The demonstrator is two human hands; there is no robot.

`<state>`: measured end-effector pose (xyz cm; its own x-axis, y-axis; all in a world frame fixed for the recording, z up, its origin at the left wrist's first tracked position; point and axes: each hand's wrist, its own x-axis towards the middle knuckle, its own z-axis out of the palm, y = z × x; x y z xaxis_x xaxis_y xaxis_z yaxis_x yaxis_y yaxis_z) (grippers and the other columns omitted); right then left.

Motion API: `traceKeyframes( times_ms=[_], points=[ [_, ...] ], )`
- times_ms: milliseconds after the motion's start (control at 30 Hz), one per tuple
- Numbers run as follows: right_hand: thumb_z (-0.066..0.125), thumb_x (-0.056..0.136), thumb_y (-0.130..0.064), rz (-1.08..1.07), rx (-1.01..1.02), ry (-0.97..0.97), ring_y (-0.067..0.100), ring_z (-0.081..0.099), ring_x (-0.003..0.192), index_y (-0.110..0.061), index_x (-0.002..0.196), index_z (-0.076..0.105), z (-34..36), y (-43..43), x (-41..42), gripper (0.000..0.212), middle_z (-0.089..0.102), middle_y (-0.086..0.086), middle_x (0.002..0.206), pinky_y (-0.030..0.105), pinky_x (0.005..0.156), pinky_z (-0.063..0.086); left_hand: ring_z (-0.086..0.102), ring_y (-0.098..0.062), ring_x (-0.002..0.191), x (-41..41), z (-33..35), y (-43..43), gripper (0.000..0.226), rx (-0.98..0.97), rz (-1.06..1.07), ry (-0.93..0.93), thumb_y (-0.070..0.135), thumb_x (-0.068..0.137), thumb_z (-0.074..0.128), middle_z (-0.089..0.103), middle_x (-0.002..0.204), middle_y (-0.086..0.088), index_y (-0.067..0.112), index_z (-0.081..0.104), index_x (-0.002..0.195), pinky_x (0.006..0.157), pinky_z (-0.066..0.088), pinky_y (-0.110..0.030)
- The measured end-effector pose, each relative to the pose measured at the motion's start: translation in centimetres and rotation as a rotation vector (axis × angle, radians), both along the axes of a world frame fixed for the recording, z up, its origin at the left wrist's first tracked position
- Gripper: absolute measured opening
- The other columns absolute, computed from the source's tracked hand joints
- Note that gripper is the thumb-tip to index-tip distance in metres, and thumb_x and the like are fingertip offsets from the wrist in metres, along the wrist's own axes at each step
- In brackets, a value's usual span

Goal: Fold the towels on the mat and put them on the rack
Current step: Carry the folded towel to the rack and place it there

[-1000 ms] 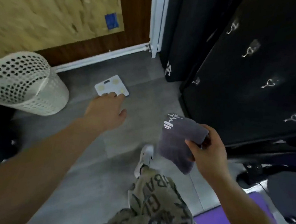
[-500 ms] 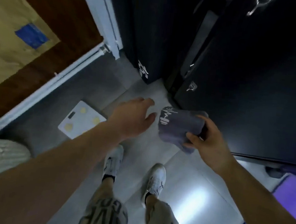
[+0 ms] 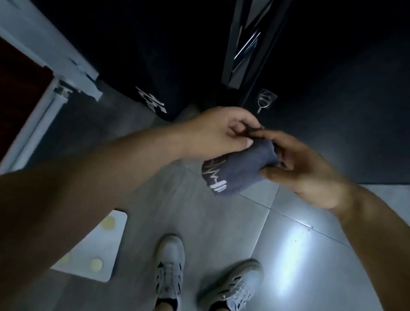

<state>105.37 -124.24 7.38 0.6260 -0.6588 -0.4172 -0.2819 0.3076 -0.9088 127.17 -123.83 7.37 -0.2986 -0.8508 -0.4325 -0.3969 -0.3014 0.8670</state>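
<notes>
Head view is showing us standing in pale sneakers [image 3: 170, 270] on glossy grey tiles [image 3: 288, 263], a flat white scale [image 3: 97, 252] beside our left foot. Above, we are holding the folded towel [image 3: 237, 168] in mid-air, soft dark-grey cloth with a white logo: our right hand [image 3: 304, 175] curling round one end, our left hand [image 3: 221, 134] pinching its top edge. Folding looks done; next we are probably lifting that edge to the metal hook [image 3: 264, 102] on the black panel [image 3: 354, 107] beyond.

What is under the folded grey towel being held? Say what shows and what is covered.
The towel is held off the floor by the left hand and right hand. Grey floor tiles show below it; the patch straight behind the cloth is covered.
</notes>
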Motion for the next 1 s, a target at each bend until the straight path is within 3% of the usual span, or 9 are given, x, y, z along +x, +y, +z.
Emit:
traceKeyframes(
  times_ms=[67,133,233,300,400,567,700,867,1000],
  points=[
    [0.055,0.074,0.006,0.001,0.007,-0.065,0.02,0.056,0.13,-0.016,0.136,0.053,-0.9,-1.1,0.2,0.066,0.061,0.007,0.137,0.036,0.107,0.045,0.063,0.008,0.099,0.3,-1.0,-1.3,0.057,-0.023,-0.046,0.042,-0.001,0.093,0.064,0.06,0.128,0.009,0.022,0.049,0.144,0.086,0.05,-0.015],
    [0.052,0.074,0.007,0.027,-0.015,-0.09,0.022,0.056,0.131,-0.006,0.138,0.051,-1.4,-2.2,0.2,0.065,0.06,0.011,0.139,0.033,0.106,0.046,0.054,0.007,0.124,0.7,-1.5,-2.7,0.077,-0.033,-0.147,0.116,-0.009,0.089,0.061,0.046,0.152,0.007,0.024,0.036,0.154,0.091,0.047,-0.015],
    [0.049,0.072,0.007,0.085,-0.071,-0.09,0.021,0.057,0.128,-0.004,0.136,0.053,-2.0,-3.6,0.2,0.065,0.061,0.011,0.137,0.032,0.104,0.045,0.042,0.0,0.141,0.9,-2.3,-4.2,0.081,0.037,-0.283,0.219,-0.005,0.08,0.058,0.047,0.154,0.003,0.023,0.036,0.153,0.109,0.041,-0.021],
    [0.048,0.071,0.006,0.102,-0.081,-0.088,0.026,0.056,0.128,-0.006,0.134,0.054,-2.5,-4.0,0.1,0.065,0.06,0.015,0.135,0.037,0.105,0.044,0.053,-0.003,0.13,1.1,-2.8,-4.6,0.07,0.062,-0.33,0.166,0.003,0.076,0.06,0.059,0.139,0.005,0.022,0.048,0.142,0.106,0.045,-0.025],
    [0.051,0.072,0.004,0.063,-0.027,-0.116,0.023,0.061,0.11,-0.008,0.129,0.055,-3.3,-4.0,-0.4,0.059,0.063,0.02,0.124,0.035,0.093,0.047,0.062,-0.007,0.091,1.3,-4.0,-4.7,0.046,0.097,-0.394,0.062,0.023,0.071,0.068,0.067,0.099,0.001,0.012,0.062,0.115,0.08,0.049,-0.031],
    [0.054,0.074,0.004,-0.082,0.033,-0.177,0.022,0.059,0.089,-0.006,0.115,0.056,-4.4,-4.3,-1.0,0.043,0.063,0.014,0.099,0.029,0.075,0.049,0.063,-0.007,0.086,1.4,-4.5,-5.6,0.024,0.166,-0.348,0.101,0.021,0.077,0.069,0.066,0.09,0.003,0.015,0.064,0.099,0.078,0.051,-0.027],
    [0.06,0.076,0.002,-0.238,0.058,-0.224,0.024,0.061,0.086,-0.008,0.108,0.057,-5.3,-5.3,-1.2,0.034,0.063,0.011,0.094,0.034,0.076,0.052,0.058,0.002,0.061,2.0,-4.5,-6.7,0.015,0.156,-0.287,0.112,0.019,0.083,0.073,0.063,0.067,0.015,0.016,0.059,0.087,0.056,0.043,-0.013],
    [0.065,0.085,0.003,-0.382,-0.004,-0.221,0.018,0.064,0.078,-0.01,0.097,0.062,-5.7,-5.9,-0.6,0.018,0.065,0.004,0.084,0.028,0.07,0.053,0.065,-0.023,0.089,2.8,-5.3,-7.8,0.03,0.136,-0.028,0.214,0.026,0.08,0.077,0.069,0.093,-0.007,0.01,0.064,0.102,0.082,0.047,-0.037],
    [0.062,0.093,0.003,-0.544,-0.003,-0.202,0.015,0.065,0.077,-0.009,0.1,0.067,-5.9,-5.4,0.5,0.014,0.07,0.003,0.087,0.027,0.067,0.051,0.071,-0.011,0.082,1.9,-5.8,-8.3,0.01,0.144,0.236,0.34,0.011,0.09,0.066,0.073,0.087,-0.001,0.009,0.065,0.1,0.073,0.055,-0.023]
  ],
)
